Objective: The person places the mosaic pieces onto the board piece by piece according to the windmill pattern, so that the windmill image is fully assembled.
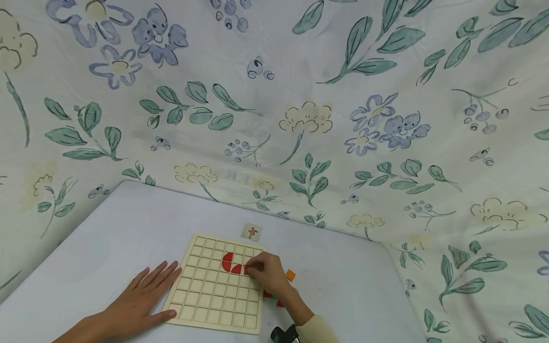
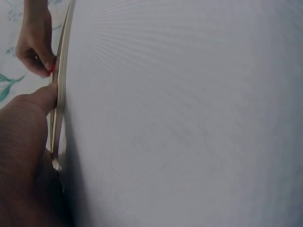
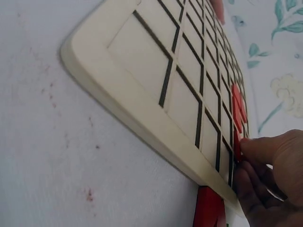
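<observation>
My left hand: [image 1: 140, 296] laid out with fingers spread and nothing in its hold, thumb and fingertips against the left edge of the board.
My right hand: [image 1: 271, 274] nearly closed, thumb and fingers pinching a small red piece [image 3: 237, 147].
Pinched piece: at the board's right side; I cannot tell whether it is seated in its cell.
Grid board: [image 1: 207, 288] flat on the white bench [image 1: 360, 290], other red pieces [image 1: 226, 265] in cells left of my pinch.
Pattern card: [image 1: 251, 232] just beyond the board's far edge.
Orange piece: [image 1: 290, 275] on the bench, right of my right hand.
</observation>
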`<state>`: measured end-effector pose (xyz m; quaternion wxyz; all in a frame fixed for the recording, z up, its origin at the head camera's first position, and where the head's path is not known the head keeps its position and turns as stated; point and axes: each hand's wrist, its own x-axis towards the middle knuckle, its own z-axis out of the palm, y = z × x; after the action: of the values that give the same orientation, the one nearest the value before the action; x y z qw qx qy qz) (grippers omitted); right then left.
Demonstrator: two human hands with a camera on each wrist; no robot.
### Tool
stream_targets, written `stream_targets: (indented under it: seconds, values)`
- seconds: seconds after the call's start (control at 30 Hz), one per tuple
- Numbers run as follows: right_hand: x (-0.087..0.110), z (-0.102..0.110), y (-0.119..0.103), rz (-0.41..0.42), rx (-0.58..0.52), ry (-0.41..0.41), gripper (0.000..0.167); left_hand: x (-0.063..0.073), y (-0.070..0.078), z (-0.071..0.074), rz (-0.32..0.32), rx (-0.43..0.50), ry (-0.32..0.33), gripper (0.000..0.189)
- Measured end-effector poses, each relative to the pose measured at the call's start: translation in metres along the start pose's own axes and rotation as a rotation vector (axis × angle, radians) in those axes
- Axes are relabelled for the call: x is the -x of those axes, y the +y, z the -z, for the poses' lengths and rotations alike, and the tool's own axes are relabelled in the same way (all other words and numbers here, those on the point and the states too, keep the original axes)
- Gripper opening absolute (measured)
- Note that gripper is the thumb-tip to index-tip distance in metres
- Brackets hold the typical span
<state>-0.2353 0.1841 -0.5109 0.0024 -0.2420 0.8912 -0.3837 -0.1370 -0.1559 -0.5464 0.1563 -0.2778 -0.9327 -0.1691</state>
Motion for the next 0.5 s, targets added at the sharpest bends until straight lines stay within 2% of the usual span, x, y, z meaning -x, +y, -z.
stream_targets:
  seconds: [0.17,0.5]
  values:
    - [-0.0021,-0.0035,-0.0035,0.001,0.048,-0.016,0.006,0.0000,-0.0007,-0.0025,0.006,0.004,0.000,0.088]
    - [0.0003,-0.0068,-0.0049,0.026,0.070,0.044,0.008,0.0004,-0.0026,-0.0052,0.009,0.008,0.000,0.087]
